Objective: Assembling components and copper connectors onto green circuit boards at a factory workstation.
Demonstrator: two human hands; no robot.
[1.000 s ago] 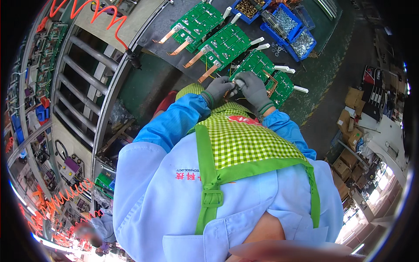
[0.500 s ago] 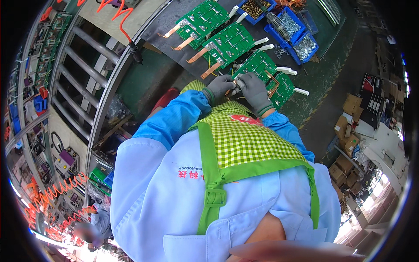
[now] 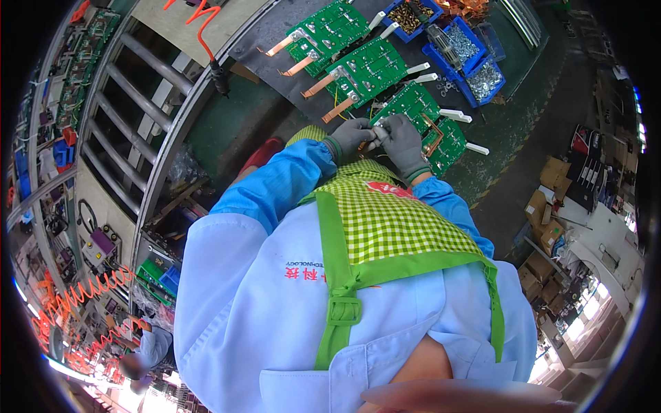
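Both gloved hands met over the nearest green circuit board (image 3: 420, 113), which lay on the dark bench (image 3: 275, 41) beside three others; the left hand (image 3: 351, 134) and the right hand (image 3: 401, 138) were curled together, pinching a small pale part (image 3: 378, 131) between their fingertips just above the board's near edge; blue bins (image 3: 475, 58) of small metal hardware sat beyond the boards.
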